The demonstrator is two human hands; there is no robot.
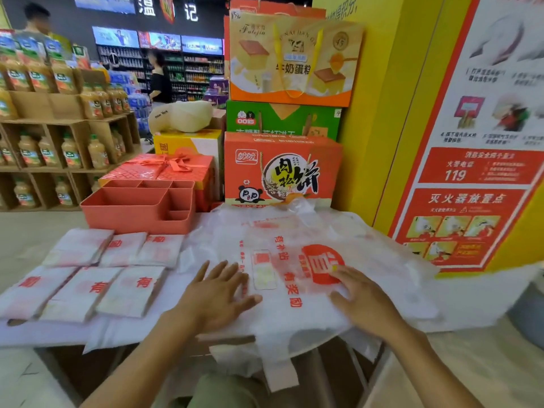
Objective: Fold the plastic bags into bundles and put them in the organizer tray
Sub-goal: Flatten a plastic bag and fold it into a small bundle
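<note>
Currently, in the head view, an unfolded plastic bag (294, 254) lies flat at the near edge of the table (35, 334), with its handles hanging over that edge. The left hand (216, 293) and right hand (362, 301) press on it palms down, fingers straight, grasping nothing. Folded bundles (129, 290) lie in two rows toward the left edge. The organizer tray (138, 210) stands behind them at the far edge.

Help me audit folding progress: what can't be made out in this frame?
Head view:
- Organizer tray: compartment floors hidden by its near wall.
- Leftmost folded bundle: cut off by the left edge.
- Spread bag: small print blurred; how many bags lie under it is hidden.
</note>
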